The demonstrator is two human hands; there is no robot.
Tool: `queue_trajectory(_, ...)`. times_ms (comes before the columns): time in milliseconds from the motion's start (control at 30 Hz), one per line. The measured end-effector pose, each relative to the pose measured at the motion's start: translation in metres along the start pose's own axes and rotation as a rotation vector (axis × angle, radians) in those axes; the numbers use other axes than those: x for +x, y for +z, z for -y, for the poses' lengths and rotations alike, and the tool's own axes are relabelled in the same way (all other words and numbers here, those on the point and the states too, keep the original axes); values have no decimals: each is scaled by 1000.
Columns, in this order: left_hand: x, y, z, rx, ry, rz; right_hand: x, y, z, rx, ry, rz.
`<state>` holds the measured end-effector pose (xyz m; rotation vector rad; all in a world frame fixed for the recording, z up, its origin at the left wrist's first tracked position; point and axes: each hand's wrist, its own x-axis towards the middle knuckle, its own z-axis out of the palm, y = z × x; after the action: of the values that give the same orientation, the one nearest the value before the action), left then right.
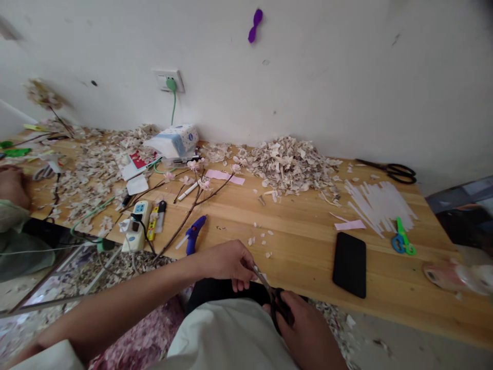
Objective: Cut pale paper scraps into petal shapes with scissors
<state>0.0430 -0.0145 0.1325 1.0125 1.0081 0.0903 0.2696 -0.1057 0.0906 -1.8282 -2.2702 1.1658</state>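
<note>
- Our right hand point(308, 329) is closed through the black handles of the scissors point(271, 293). It sits low over our lap, just in front of the near edge of the worktop point(300, 241).
- Our left hand point(227, 263) is curled, with its fingertips pinched together right at the blade tips. Whatever it pinches is too small for us to make out.
- The main risk, as we judge it, is that the blades point straight at those fingertips. A cut made with the fingers this near could nick them.
- The scissors work off the worktop, so a snipped piece could drop among the scraps on the floor and be lost.
- The black phone point(349, 263) lies near the front edge, just beyond our right hand. A careless lift of the scissors could push it off.
- The blue glue gun point(194, 234) lies just past our left forearm. We cannot tell whether it is hot, so a loose reach could mean a burn.
</note>
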Motion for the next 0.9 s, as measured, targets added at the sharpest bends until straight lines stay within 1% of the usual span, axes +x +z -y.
queue_trajectory(200, 5, -1, 5, -59, -38, 35, 2, 2, -2, 3, 0, -9)
queue_trajectory(433, 11, 4, 8, -126, -23, -11, 6, 12, -10, 74, -25, -68)
queue_trajectory(500, 14, 7, 11, -154, -8, -40, 7, 15, -11, 152, -8, -99)
queue_trajectory(633, 20, 17, 18, -209, 30, -122, 14, 19, -11, 384, 80, -216)
queue_trajectory(767, 25, 27, 22, -261, 52, -196, 20, 21, -9, 637, 138, -272)
queue_trajectory(833, 27, 30, 24, -280, 56, -218, 21, 20, -9, 710, 143, -318)
queue_trajectory(900, 28, 32, 26, -286, 61, -240, 21, 16, -10, 727, 119, -342)
